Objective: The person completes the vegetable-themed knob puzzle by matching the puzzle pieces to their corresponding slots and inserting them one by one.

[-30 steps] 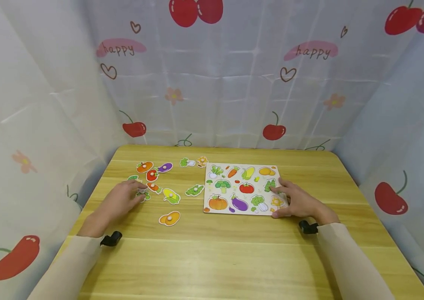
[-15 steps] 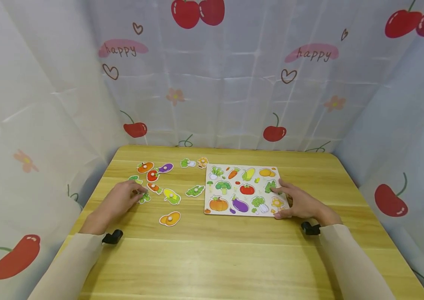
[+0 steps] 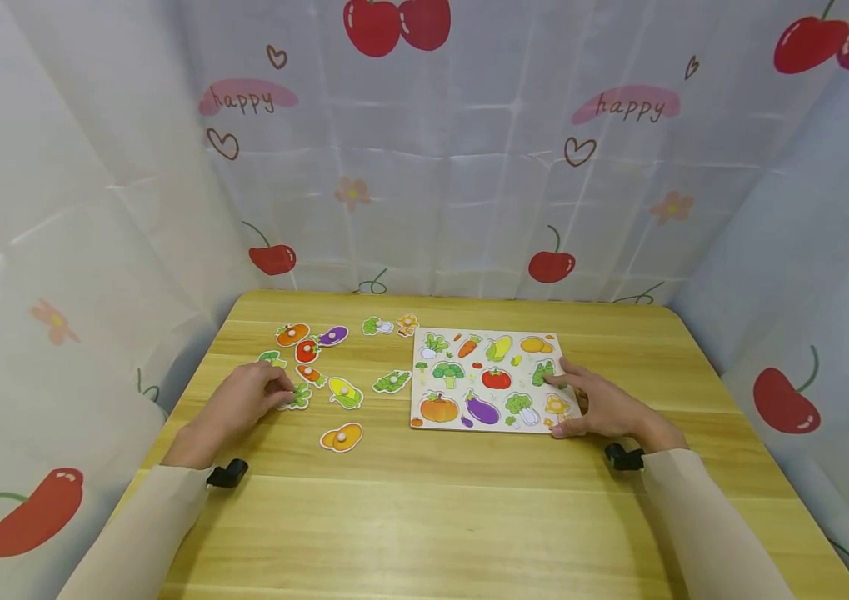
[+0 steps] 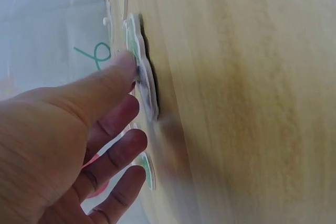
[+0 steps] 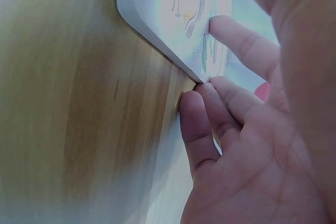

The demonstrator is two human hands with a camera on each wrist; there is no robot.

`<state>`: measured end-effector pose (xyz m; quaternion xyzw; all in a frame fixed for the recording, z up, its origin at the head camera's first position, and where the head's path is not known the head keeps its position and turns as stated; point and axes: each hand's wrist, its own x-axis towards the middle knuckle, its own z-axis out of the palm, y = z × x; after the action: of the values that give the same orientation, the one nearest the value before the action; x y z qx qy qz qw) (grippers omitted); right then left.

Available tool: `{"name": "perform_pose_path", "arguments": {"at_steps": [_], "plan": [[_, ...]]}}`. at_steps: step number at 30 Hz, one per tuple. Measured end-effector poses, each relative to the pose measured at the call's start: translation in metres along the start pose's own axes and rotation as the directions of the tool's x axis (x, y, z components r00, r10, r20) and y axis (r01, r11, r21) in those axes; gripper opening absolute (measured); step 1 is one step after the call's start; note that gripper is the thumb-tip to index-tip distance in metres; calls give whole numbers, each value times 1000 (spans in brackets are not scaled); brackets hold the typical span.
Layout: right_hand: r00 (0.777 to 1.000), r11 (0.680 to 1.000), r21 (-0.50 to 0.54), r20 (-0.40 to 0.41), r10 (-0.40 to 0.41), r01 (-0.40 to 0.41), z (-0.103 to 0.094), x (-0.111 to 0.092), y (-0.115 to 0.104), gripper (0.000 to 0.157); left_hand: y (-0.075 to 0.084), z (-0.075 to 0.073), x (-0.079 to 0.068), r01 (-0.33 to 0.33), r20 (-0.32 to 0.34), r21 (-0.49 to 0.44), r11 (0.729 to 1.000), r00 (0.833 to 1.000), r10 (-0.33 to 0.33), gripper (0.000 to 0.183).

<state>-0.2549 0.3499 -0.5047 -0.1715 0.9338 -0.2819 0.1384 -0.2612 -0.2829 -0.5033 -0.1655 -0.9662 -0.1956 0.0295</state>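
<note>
My left hand (image 3: 238, 402) is at the left side of the table, pinching the small knob of a leafy green puzzle piece (image 3: 300, 397) between thumb and forefinger. In the left wrist view this piece (image 4: 150, 90) is seen almost edge-on, close to the wood, and its other fingers are loosely bent. Part of it is hidden by the hand. My right hand (image 3: 602, 402) rests at the right edge of the vegetable puzzle board (image 3: 469, 379). One fingertip touches the board's face and other fingertips lie along its edge, as the right wrist view shows on the board (image 5: 157, 30).
Around the left hand lie several knobbed pieces: broccoli (image 3: 272, 358), carrot (image 3: 310, 375), tomato (image 3: 307, 351), pumpkin (image 3: 292, 335), eggplant (image 3: 333, 336), corn (image 3: 345, 392), potato-like (image 3: 342, 437). Peas (image 3: 392, 382), cabbage (image 3: 377, 326) and mushroom (image 3: 407, 325) lie nearer the board. A printed curtain (image 3: 424, 183) encloses the table.
My left fingers have closed together on the knob, and the leafy piece has shifted slightly right and turned. The right hand and the board look unchanged.
</note>
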Motion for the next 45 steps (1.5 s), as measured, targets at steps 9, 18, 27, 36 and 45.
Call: {"name": "perform_pose_path", "arguments": {"at_steps": [9, 18, 27, 36, 45], "plan": [[1000, 1000, 5, -7, -6, 6, 1, -1, 4, 105, -2, 0, -1, 44, 18, -50, 998, 999, -43, 13], [1000, 1000, 8, -12, -6, 6, 4, -2, 10, 139, -4, 3, -5, 1, 32, -37, 999, 999, 0, 6], [1000, 1000, 7, -1, 0, 0, 6, -2, 12, 138, -7, 6, -8, 6, 7, -25, 1000, 1000, -6, 7], [1000, 1000, -22, 2, 3, -3, 6, -3, 9, 137, 3, 5, -5, 50, -36, -30, 998, 998, -52, 6], [1000, 999, -42, -7, 15, -15, 4, -8, 3, 135, 26, 8, 14, 0, -104, -54, 999, 995, -5, 8]]}}
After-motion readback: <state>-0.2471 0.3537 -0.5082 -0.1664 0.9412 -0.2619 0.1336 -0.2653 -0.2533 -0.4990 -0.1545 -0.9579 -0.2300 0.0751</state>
